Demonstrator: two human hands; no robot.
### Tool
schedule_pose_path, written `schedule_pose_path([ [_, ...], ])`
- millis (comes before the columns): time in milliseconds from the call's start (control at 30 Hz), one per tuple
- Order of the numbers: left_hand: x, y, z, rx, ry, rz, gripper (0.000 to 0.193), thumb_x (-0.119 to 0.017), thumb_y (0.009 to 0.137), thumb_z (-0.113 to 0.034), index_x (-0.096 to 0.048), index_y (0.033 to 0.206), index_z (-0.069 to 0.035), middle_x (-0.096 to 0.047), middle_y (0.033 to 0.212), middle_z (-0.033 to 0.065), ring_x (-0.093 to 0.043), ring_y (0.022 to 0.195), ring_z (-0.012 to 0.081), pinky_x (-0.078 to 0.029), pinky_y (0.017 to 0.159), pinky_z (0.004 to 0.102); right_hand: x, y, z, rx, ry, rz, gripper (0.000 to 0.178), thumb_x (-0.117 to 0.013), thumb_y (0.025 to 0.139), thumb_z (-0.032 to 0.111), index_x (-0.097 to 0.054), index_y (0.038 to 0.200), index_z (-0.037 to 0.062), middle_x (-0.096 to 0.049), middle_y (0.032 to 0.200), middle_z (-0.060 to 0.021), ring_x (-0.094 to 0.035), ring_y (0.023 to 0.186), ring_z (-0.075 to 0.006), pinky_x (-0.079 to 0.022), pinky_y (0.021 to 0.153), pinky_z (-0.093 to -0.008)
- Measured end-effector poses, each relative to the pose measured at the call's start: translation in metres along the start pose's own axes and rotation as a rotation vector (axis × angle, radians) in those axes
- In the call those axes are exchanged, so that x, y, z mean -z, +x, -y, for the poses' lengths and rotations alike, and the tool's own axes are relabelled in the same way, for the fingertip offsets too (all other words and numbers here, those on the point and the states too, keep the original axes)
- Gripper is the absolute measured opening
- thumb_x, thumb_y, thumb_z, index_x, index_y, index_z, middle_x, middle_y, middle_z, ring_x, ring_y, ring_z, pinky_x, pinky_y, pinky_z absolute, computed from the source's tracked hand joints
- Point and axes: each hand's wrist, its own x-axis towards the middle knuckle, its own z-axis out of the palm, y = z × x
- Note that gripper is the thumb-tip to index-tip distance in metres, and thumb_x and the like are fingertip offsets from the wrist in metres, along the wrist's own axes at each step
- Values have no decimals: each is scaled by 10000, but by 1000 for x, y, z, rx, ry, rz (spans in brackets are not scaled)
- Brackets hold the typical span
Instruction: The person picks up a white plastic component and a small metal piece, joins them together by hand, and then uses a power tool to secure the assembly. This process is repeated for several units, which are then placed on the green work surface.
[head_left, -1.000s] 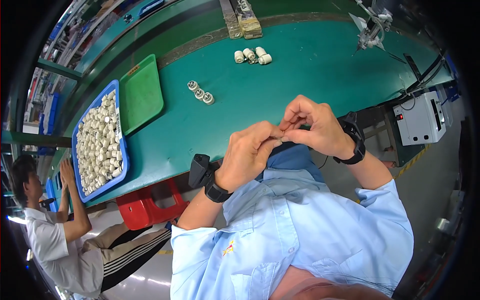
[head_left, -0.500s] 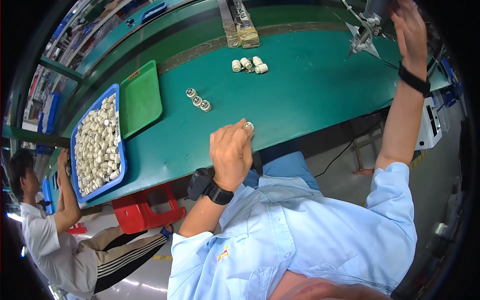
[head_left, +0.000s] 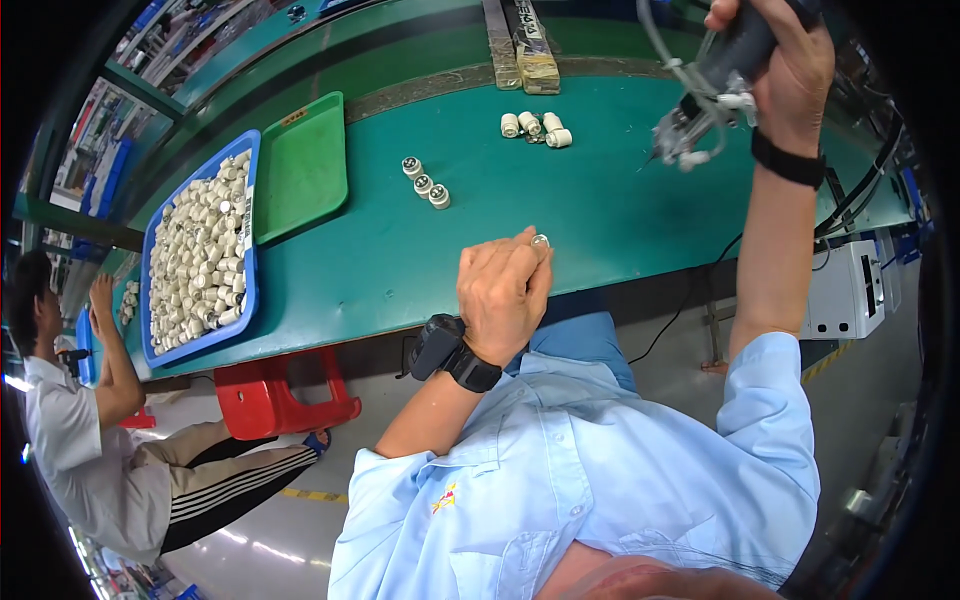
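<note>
My left hand (head_left: pixel 505 290) is closed near the table's front edge. Between its thumb and fingers it pinches a small white cylindrical part (head_left: pixel 541 241), its round end facing up. Raised over the right side of the table, my right hand (head_left: pixel 795 80) wraps round a dark handheld power tool (head_left: pixel 738 48). Tubes and a metal nozzle assembly (head_left: pixel 690 130) hang at its lower end, pointing down and left, apart from the white part. Three similar white parts (head_left: pixel 424 185) stand in a slanted row left of centre. Several more white parts (head_left: pixel 558 137) lie farther back.
A blue tray (head_left: pixel 252 290) heaped with white parts is at the left, beside a green tray (head_left: pixel 335 165). Taped bars (head_left: pixel 538 75) sit at the back. A red stool (head_left: pixel 245 400) and a seated co-worker (head_left: pixel 110 470) are at left; a white box (head_left: pixel 845 290) is at right.
My right hand has closed round the power tool and brought it left and toward me. The left hand keeps hold of the white part. The view has shifted somewhat.
</note>
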Motion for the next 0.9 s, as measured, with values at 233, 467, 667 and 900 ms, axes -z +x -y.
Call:
schedule_pose_path([
  [233,2,-2,0,15,45,11,151,-760,774,-59,-671,895,-66,-747,1006,115,-681,882,259,-460,766,369,-84,-40,26,-187,-4,-105,172,-689,882,80,-633,996,-36,-628,666,-55,-586,511,-110,-474,470,-223],
  [467,3,-1,-3,24,38,34,212,-776,743,-88,-689,934,-57,-743,1034,128,-677,917,268,-463,775,378,-105,-47,-20,126,1150,221,152,-698,866,47,-618,968,-35,-624,688,-60,-594,524,-114,-485,473,-230],
  [667,5,-2,-3,34,48,59,254,-761,716,-80,-705,962,-51,-738,1057,139,-675,935,272,-469,790,379,-112,-53,-13,167,1023,171,174,-698,854,-2,-591,986,-38,-643,778,-84,-603,537,-118,-506,482,-247],
  [900,5,-6,2,4,66,78,262,-752,703,-69,-710,960,-47,-734,1072,140,-673,939,275,-475,809,387,-108,-66,38,-224,210,-48,223,-696,849,-31,-558,1024,-44,-653,849,-101,-616,554,-121,-532,494,-261],
])
